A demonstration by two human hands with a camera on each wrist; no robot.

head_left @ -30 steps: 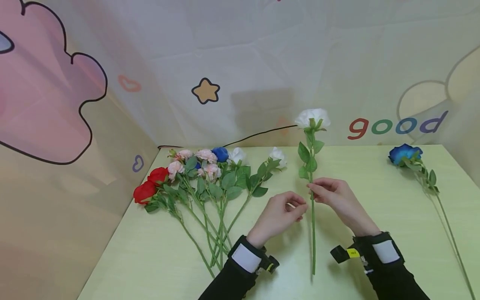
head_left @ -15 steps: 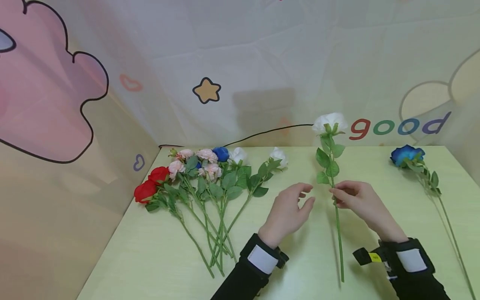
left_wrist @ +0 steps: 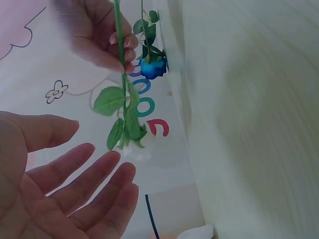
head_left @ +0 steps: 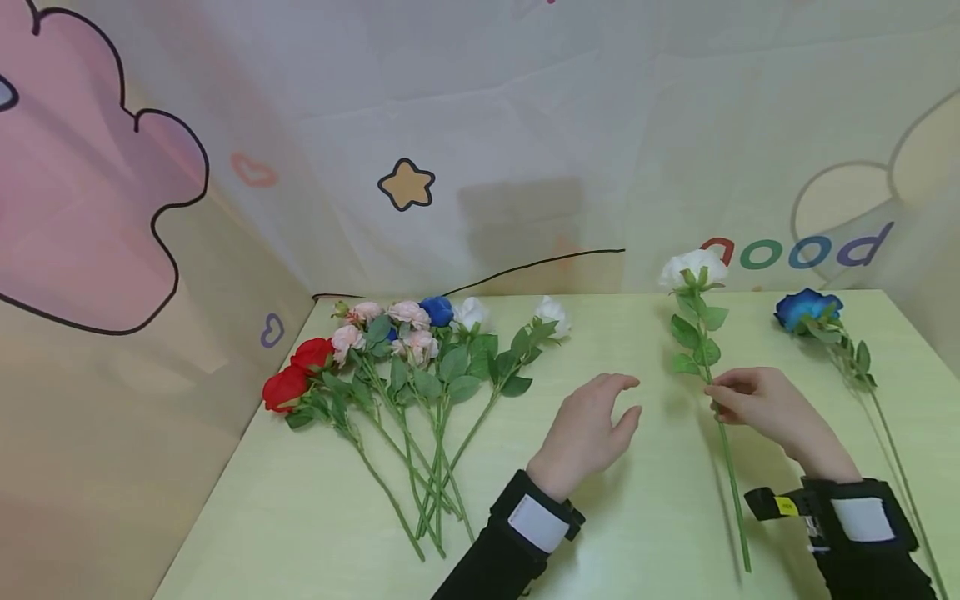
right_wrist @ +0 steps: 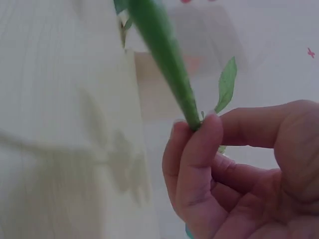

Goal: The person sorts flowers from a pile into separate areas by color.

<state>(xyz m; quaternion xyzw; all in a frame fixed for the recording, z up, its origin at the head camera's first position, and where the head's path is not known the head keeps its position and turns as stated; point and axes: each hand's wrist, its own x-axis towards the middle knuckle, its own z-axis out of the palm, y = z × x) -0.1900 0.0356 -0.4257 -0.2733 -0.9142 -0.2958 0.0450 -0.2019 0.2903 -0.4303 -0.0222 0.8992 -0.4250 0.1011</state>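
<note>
Here the right hand [head_left: 757, 404] pinches a white rose [head_left: 708, 367] above the pale-green table [head_left: 300, 508], left hand [head_left: 588, 429] loosely spread.

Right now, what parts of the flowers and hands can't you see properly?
- White rose: its stem is blurred in the right wrist view and hidden where the right hand pinches it.
- Blue rose: the stem's end is cut off by the head view's edge.
- Pile of roses: stems overlap, too tangled to count.
- Left hand: the head view hides its palm.

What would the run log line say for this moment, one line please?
right hand: pinches white rose stem, flower upright | left hand: open, holds nothing | blue rose: lying on table | bunch of roses: lying at left
</note>
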